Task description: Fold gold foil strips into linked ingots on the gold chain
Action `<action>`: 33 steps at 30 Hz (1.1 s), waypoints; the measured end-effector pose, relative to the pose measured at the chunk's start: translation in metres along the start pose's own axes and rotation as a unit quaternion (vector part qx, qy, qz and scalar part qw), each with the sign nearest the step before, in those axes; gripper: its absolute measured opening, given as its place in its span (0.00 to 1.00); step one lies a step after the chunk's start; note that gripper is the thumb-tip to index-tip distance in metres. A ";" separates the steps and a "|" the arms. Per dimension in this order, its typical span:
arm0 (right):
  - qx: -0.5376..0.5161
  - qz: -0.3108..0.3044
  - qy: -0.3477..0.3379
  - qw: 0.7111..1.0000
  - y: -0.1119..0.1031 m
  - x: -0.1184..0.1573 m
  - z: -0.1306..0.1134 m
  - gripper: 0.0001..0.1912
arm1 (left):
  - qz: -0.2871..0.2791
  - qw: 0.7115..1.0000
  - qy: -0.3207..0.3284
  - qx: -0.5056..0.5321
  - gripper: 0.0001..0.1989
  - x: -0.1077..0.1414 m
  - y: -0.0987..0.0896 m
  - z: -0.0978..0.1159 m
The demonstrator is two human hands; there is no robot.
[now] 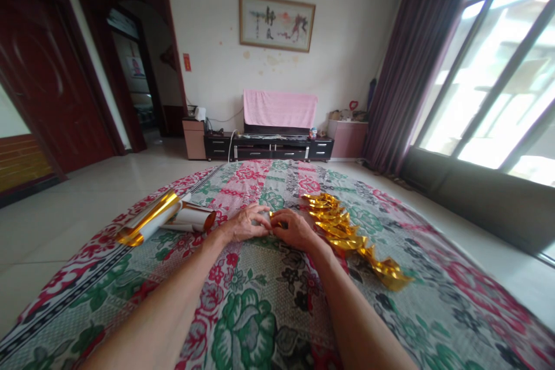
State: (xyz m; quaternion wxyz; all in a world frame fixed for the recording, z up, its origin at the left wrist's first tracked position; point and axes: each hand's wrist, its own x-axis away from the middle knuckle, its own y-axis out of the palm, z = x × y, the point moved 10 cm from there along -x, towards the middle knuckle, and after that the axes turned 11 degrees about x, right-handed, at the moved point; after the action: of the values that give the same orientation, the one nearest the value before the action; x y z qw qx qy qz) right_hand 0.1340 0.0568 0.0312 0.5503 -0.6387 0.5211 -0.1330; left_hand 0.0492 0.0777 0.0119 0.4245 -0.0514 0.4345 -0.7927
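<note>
My left hand (248, 223) and my right hand (293, 228) meet over the middle of the flowered cloth. Between their fingertips shows a small bit of gold foil paper (272, 215); most of it is hidden by the fingers. Both hands have their fingers bent and closed on this piece. Just right of my right hand lies a row of folded gold foil pieces (342, 225), pointed at their ends like paper ingots. Off to the left of my left hand are curled sheets of gold foil paper (150, 219) with white backs, one roll (193, 218) partly beside the other.
The patterned cloth (245, 324) covers the rounded surface under my hands. Beyond it stands a low black TV cabinet (260, 152), with a pink cloth (280, 107) draped above. A curtain (416, 58) and windows are on the right, doors on the left.
</note>
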 end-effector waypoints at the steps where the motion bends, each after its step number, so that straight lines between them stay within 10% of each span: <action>1: 0.000 -0.001 0.001 1.000 0.000 0.000 0.000 0.09 | -0.005 1.000 0.001 0.000 0.07 0.000 0.001 0.000; 33: 0.006 0.026 0.001 1.000 0.006 -0.002 0.009 0.10 | 0.058 0.998 0.018 -0.027 0.10 -0.010 0.000 -0.004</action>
State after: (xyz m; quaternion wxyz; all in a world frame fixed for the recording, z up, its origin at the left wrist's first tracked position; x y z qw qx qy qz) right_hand 0.1370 0.0641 0.0236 0.5571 -0.6212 0.5373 -0.1228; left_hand 0.0539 0.0868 0.0123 0.4606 -0.0232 0.4654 -0.7555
